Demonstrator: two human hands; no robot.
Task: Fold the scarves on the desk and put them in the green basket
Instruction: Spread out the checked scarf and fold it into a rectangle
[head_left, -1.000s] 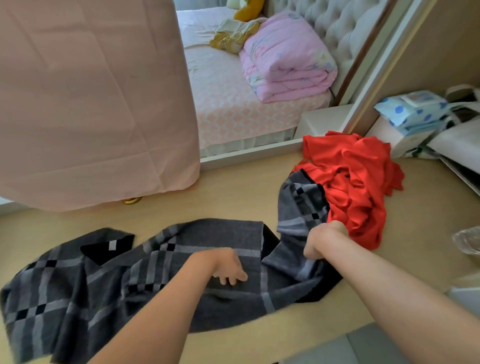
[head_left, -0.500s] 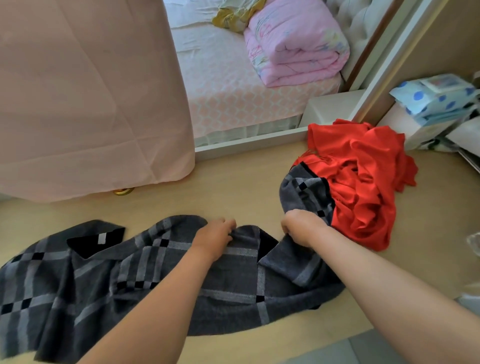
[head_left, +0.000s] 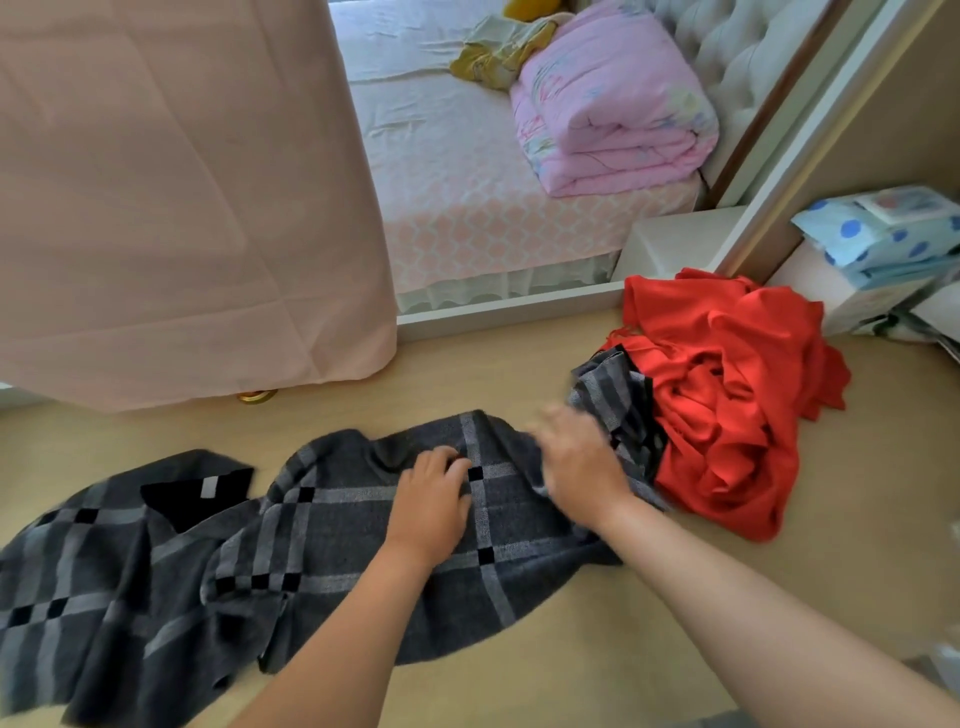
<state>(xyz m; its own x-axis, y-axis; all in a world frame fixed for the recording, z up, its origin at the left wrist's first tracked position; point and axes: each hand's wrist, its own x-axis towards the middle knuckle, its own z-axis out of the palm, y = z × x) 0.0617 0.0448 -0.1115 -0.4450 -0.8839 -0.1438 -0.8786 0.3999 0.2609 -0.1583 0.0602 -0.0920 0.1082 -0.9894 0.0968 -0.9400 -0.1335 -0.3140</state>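
Observation:
A grey plaid scarf (head_left: 322, 540) lies stretched across the beige desk (head_left: 857, 519) from the far left to the middle. Its right end runs up beside and partly under a crumpled red scarf (head_left: 727, 405). My left hand (head_left: 431, 499) rests on the grey scarf's middle, its fingers curled into a pucker of cloth near the upper edge. My right hand (head_left: 582, 462) is blurred by motion and lies flat on the scarf just right of it, fingers stretched out. The green basket is not in view.
A pink cloth (head_left: 182, 197) hangs over the desk's back left. Boxes and a blue dotted tissue pack (head_left: 883, 228) stand at the back right. Beyond the desk is a bed with a folded pink quilt (head_left: 613, 98).
The twisted right part of the grey scarf has been spread flatter. My left hand slid right along the upper edge. My right hand went from a fist to a flat hand.

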